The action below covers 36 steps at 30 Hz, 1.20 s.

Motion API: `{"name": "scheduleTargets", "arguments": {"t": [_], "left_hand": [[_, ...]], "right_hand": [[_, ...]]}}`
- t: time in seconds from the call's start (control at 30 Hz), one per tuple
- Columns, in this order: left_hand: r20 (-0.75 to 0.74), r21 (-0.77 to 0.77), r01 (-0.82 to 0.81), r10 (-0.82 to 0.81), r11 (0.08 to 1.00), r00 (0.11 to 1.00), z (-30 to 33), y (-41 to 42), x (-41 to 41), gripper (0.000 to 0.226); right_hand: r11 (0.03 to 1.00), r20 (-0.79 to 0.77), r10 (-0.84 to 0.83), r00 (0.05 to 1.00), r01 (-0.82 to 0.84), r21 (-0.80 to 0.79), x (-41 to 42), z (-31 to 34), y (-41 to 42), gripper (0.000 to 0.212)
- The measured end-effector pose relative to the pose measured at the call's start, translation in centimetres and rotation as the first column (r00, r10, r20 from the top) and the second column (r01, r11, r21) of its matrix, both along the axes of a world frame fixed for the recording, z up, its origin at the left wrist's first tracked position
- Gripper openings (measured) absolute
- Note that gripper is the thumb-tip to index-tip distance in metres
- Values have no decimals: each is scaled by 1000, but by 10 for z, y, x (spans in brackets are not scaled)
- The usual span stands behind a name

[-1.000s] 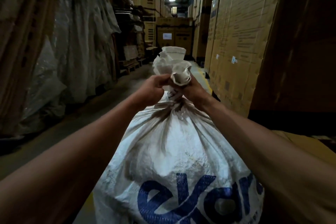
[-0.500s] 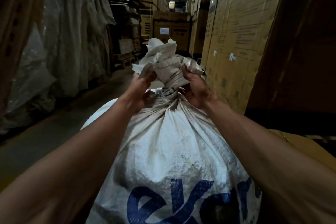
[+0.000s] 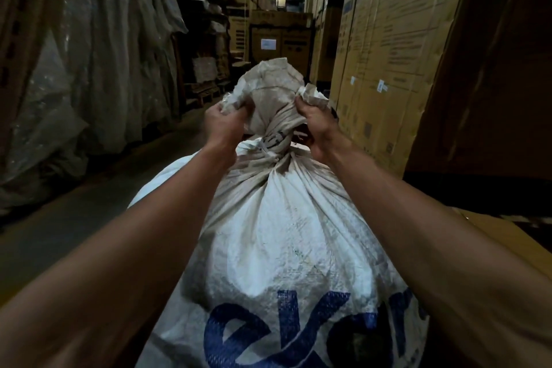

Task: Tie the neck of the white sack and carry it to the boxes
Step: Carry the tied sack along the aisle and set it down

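Observation:
A full white sack [image 3: 286, 233] with blue lettering stands upright in front of me. Its neck [image 3: 276, 140] is gathered and bound with a pale strap. Above the binding the loose top of the sack [image 3: 270, 83] flares out. My left hand [image 3: 222, 122] grips the left edge of that loose fabric. My right hand [image 3: 315, 121] grips the right edge, with the fingers curled into the cloth. Both hands sit just above the bound neck, one on each side.
Tall stacked cardboard boxes [image 3: 388, 53] line the right side of the aisle, and a flat carton [image 3: 507, 236] lies low at right. Plastic-wrapped goods [image 3: 89, 53] fill the left. More boxes [image 3: 280, 41] stand at the aisle's far end. The concrete floor [image 3: 74, 218] runs along the left.
My hands moved apart from a joint grip at the neck to the two sides of the loose top, spreading the fabric. The bound neck came into view.

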<state>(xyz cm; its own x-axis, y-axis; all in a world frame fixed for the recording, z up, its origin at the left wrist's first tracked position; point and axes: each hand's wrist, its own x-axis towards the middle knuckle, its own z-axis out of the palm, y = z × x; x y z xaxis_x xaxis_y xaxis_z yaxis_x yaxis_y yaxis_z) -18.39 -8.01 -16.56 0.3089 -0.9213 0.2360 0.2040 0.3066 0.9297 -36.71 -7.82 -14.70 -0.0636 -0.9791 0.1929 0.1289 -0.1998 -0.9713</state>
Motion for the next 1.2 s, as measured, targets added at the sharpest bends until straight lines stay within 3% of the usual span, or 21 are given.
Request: {"name": "scheduleTargets", "arguments": {"t": [0.13, 0.2, 0.3, 0.4, 0.47, 0.53, 0.6, 0.67, 0.73, 0.83, 0.93, 0.97, 1.0, 1.07, 1.13, 1.2], "left_hand": [[336, -25, -255, 248, 967, 909, 10, 3, -3, 30], [502, -70, -344, 331, 936, 799, 10, 3, -6, 35], [632, -140, -327, 339, 935, 697, -1, -1, -6, 48], [795, -139, -296, 284, 945, 535, -17, -8, -4, 68], [883, -127, -236, 218, 963, 416, -26, -12, -3, 70], [955, -129, -160, 166, 979, 246, -33, -13, 0, 56], [986, -127, -112, 138, 985, 98, -38, -14, 0, 44], [992, -124, -112, 120, 986, -43, -41, -13, 0, 40], [989, -94, -99, 82, 991, -121, -41, -14, 1, 32], [986, -35, -26, 30, 999, -166, -44, -13, 12, 24], [985, 149, 57, -143, 987, -96, -42, -8, 27, 35], [970, 236, 85, -230, 968, -78, -40, -6, 32, 39], [949, 314, 118, -307, 942, -74, -37, -4, 37, 44], [901, 430, 136, -415, 892, -127, -27, 4, 43, 47], [849, 519, 92, -499, 850, -173, -17, 16, 42, 70], [806, 572, 37, -552, 820, -213, -12, 18, 38, 89]], "right_hand": [[986, -17, -158, 987, 159, 50, -2, -7, -7, 21], [972, -76, -220, 972, 226, 70, -3, -14, -14, 40], [951, -332, -302, 894, 305, -45, -10, -22, -13, 63], [917, -605, -384, 698, 210, -340, -19, -33, -11, 83], [893, -798, -409, 443, 13, -450, -23, -40, -16, 92], [913, -906, -370, 204, -103, -395, -23, -40, -25, 95], [949, -955, -290, 69, -110, -296, -25, -39, -26, 84], [976, -983, -182, 31, -116, -184, -27, -36, -16, 66], [986, -995, -98, 11, -138, -98, -29, -33, -3, 55], [991, -1000, -15, 23, -130, -18, -37, -31, 2, 38], [961, -953, 266, 146, -114, 251, -47, -29, 0, 24], [936, -923, 348, 166, -122, 331, -51, -27, -3, 34], [911, -902, 408, 140, -129, 392, -53, -24, -4, 61], [884, -891, 453, -33, -113, 454, -52, -21, -4, 114], [849, -852, 507, -133, -91, 520, -48, -16, -3, 125], [862, -855, 495, -154, -37, 506, -41, -15, 0, 133]]}}
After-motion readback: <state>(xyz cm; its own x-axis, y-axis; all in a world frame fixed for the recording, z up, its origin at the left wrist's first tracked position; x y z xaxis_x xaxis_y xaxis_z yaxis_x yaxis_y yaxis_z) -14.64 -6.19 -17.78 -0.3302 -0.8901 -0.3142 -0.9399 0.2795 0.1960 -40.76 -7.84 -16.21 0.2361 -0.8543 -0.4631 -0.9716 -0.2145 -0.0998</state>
